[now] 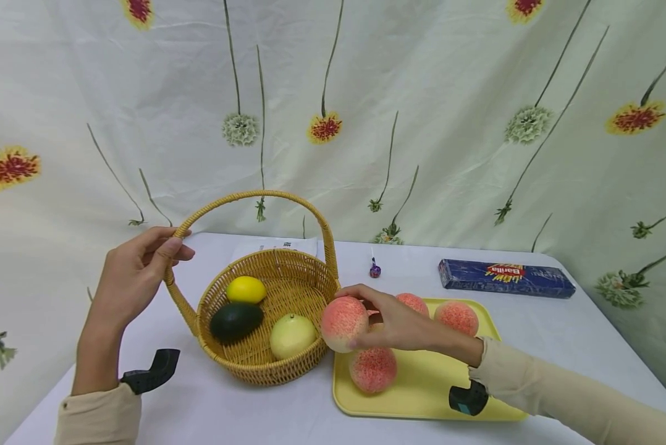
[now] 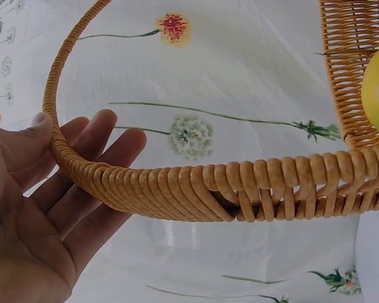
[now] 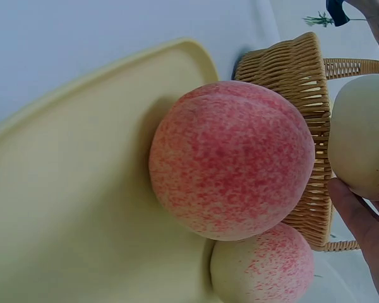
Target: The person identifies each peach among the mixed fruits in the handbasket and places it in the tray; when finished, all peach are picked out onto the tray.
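My left hand grips the left side of the wrapped handle of a wicker basket, thumb on one side and fingers on the other. Inside the basket lie a yellow lemon, a dark green avocado-shaped fruit and a pale green round fruit. Between thumb and fingers, my right hand holds a pink and cream peach by the basket's right rim, over the left end of a yellow tray. More peaches sit on that tray, one large in the right wrist view.
Behind the tray lies a blue Barilla box. A small purple-wrapped lollipop is on the white table behind the basket and tray. White printed paper lies behind the basket. A flowered cloth hangs along the back.
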Motion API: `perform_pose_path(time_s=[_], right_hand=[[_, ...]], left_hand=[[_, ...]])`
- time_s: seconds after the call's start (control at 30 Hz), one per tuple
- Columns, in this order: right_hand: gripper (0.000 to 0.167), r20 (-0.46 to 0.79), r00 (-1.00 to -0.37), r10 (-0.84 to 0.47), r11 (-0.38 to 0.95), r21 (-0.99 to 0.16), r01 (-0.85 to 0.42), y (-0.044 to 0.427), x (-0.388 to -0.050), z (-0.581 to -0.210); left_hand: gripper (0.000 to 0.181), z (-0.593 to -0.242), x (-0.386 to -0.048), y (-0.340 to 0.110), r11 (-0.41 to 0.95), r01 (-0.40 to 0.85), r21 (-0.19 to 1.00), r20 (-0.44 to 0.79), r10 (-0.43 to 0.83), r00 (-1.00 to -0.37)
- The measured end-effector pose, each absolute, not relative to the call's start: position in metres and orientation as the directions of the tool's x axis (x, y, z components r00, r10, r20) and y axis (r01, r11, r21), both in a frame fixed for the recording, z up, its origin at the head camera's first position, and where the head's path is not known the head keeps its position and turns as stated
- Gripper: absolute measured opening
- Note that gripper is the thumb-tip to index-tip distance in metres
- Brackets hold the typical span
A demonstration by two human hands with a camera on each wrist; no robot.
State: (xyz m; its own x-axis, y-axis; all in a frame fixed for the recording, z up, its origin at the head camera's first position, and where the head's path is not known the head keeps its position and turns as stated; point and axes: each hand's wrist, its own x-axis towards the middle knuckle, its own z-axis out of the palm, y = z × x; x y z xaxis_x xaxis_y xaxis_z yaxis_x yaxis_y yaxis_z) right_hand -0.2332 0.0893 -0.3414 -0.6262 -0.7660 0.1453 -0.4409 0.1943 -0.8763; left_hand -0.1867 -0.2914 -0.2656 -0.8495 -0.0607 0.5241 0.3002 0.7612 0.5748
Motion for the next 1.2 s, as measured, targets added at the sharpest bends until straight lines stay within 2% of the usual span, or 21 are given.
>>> perform_pose_path(time_s=[0.33,0.67,1.2], right_hand=[[0.064,0.148,-0.615,-0.775,0.165,-0.891,-0.423,0.1,-0.229,-0.349],[0.064,0.137,-0.651,-0.747,0.176,-0.902,-0.393,0.111,-0.226,-0.354],[0.062,0.24,-0.678,-0.695,0.108,-0.897,-0.429,0.136,-0.227,-0.353]], left_hand=[[0.03,-0.266,-0.186,-0.291,0.759,0.296,0.58,0.52,-0.065,-0.852],[0.03,-0.265,-0.186,-0.292,0.757,0.307,0.577,0.519,-0.049,-0.853],[0.03,-0.266,-0.187,-0.292,0.763,0.291,0.578,0.517,-0.066,-0.853]])
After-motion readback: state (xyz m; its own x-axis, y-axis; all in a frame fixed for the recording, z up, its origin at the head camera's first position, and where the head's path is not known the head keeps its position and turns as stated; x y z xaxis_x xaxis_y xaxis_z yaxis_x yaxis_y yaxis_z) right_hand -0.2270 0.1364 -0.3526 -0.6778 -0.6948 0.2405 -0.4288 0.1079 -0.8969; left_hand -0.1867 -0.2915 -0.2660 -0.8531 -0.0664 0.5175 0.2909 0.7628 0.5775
